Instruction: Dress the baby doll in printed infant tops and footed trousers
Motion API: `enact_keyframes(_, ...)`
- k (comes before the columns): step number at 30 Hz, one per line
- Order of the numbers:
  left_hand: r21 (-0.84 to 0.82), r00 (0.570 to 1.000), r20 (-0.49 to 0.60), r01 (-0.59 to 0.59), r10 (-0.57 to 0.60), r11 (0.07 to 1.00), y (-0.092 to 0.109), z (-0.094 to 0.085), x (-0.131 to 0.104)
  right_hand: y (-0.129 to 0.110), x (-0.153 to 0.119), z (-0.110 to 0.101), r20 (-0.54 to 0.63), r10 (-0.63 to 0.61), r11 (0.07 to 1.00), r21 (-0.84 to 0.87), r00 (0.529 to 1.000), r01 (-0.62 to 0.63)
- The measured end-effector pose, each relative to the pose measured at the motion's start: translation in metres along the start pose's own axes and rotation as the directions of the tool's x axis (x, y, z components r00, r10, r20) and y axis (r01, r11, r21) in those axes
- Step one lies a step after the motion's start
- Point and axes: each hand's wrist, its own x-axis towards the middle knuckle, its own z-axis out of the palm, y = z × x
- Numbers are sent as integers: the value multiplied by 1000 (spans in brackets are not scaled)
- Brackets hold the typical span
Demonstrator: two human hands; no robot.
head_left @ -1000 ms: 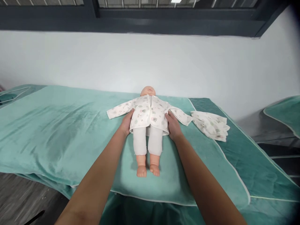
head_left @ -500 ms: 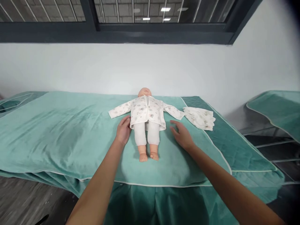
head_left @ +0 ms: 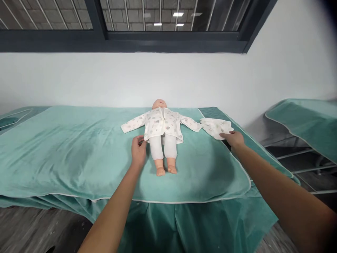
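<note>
A baby doll (head_left: 160, 168) lies on its back on the treatment bed, head toward the wall. It wears a white printed jacket (head_left: 162, 123) with the sleeves spread, and white leggings (head_left: 170, 146). My left hand (head_left: 138, 151) is beside the jacket's lower left corner, fingers loosely bent, with nothing visible in them. My right hand (head_left: 235, 140) pinches the near right corner of a small white printed garment (head_left: 214, 127), which lies by the end of the jacket's right sleeve. How that garment is shaped when unfolded I cannot tell.
A pale green velvet sheet (head_left: 79, 151) with white piping covers the bed and hangs over its front edge. Behind are a white wall (head_left: 126, 77) and a dark window frame (head_left: 171, 40). At right stands another green-covered bed (head_left: 310, 123) with a metal frame.
My right hand has moved right, from beside the doll's legs to the small printed garment, and has closed on its corner. My left hand stays by the jacket hem.
</note>
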Motion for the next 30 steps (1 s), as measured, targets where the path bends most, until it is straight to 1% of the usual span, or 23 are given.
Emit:
enact_keyframes(2,70,999,-19,-44,46,997,-1,-4,-7,-15,-3,1,-6,18,1000,14,1000,-17)
enact_keyframes(4,100,998,10,-70,69,993,-1,-8,-16,-35,-8,-4,3,-9,1000,18,1000,8)
enact_keyframes(6,79,996,66,-69,64,994,-1,-13,-24,-61,-16,-14,40,-103,994,31,994,102)
enact_keyframes(8,20,994,100,-37,35,999,3,-16,-30,-90,-28,-28,85,-259,965,64,962,255)
enact_keyframes(10,-27,995,103,1,1,1000,14,-16,-34,-122,-45,-44,74,-414,907,113,907,405)
enact_keyframes(11,-40,995,104,7,-3,999,23,-15,-35,-138,-56,-51,86,-473,878,135,877,460)
enact_keyframes(12,-49,994,108,1,4,999,35,-13,-36,-154,-67,-57,104,-519,850,166,848,500)
enact_keyframes(13,-58,990,137,-18,25,998,50,-10,-38,-170,-80,-63,123,-566,818,208,815,536)
enact_keyframes(14,-79,986,158,-37,49,996,67,-8,-39,-184,-94,-69,140,-620,776,260,772,575)
enact_keyframes(15,-106,975,212,-49,70,993,86,-5,-42,-198,-108,-74,154,-674,727,311,723,612)
enact_keyframes(16,-147,954,284,-62,102,987,106,-3,-45,-212,-124,-79,178,-734,668,366,656,648)
enact_keyframes(18,-255,907,358,-131,220,958,147,-1,-52,-236,-155,-90,218,-830,552,454,514,699)
enact_keyframes(19,-303,883,376,-171,282,938,166,-2,-57,-247,-170,-96,239,-859,510,487,453,709)
enact_keyframes(20,-340,862,394,-187,320,922,184,-3,-61,-257,-185,-102,250,-880,475,514,405,715)
enact_keyframes(21,-374,857,399,-171,325,911,199,-5,-65,-265,-197,-108,244,-896,443,539,371,716)
enact_keyframes(22,-406,870,388,-135,304,904,212,-8,-69,-272,-208,-113,233,-909,417,559,346,717)
enact_keyframes(23,-431,888,367,-102,278,897,222,-12,-72,-278,-218,-118,220,-918,396,574,331,716)
enact_keyframes(25,-452,916,330,-59,229,890,235,-20,-78,-285,-231,-127,199,-928,371,591,316,717)
enact_keyframes(27,-430,918,324,-71,228,900,241,-29,-83,-289,-240,-134,206,-932,362,597,299,716)
enact_keyframes(30,-392,898,325,-157,296,907,243,-41,-89,-291,-250,-142,235,-938,347,608,256,714)
